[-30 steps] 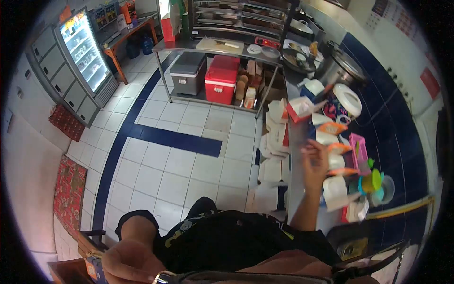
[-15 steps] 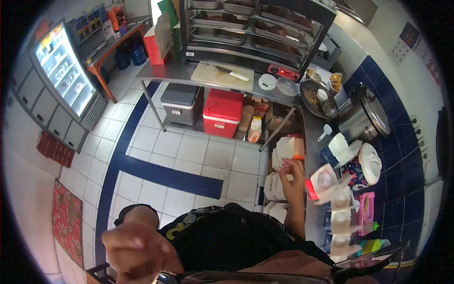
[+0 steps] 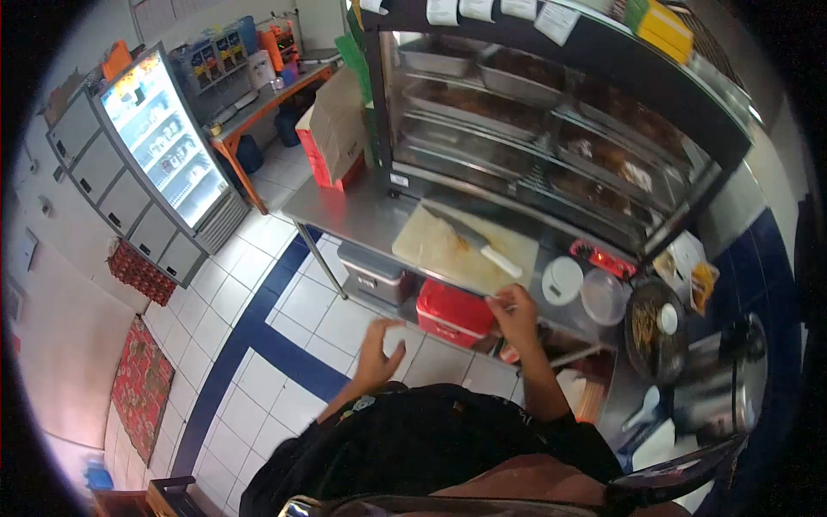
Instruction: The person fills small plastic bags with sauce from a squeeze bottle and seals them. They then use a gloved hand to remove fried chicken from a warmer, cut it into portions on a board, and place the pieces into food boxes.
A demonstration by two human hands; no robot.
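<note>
My left hand (image 3: 379, 355) is raised in front of my body over the tiled floor, its fingers loosely bent and the thumb apart, with nothing in it. My right hand (image 3: 517, 320) reaches to the front edge of the steel counter, just below the knife's handle and apart from it. Its fingers are loosely curled, with a small gap at the thumb and nothing visible between them. The knife (image 3: 498, 260) has a white handle and lies on a stained pale cutting board (image 3: 418, 237). Right of the board sit a round white scale (image 3: 562, 281) and a clear plastic tub (image 3: 606, 297).
A glass food warmer (image 3: 551, 129) with several trays stands on the counter. Below are a grey cooler (image 3: 375, 274) and a red cooler (image 3: 452, 312). On the right are a dark pan (image 3: 655, 345) of food and a large metal pot (image 3: 719, 379). A lit fridge (image 3: 164, 142) stands left.
The view has turned towards the cutting board and warmer. My right hand has moved from the boxes at the right to the counter's front edge. My left hand has moved forward, fingers loosened.
</note>
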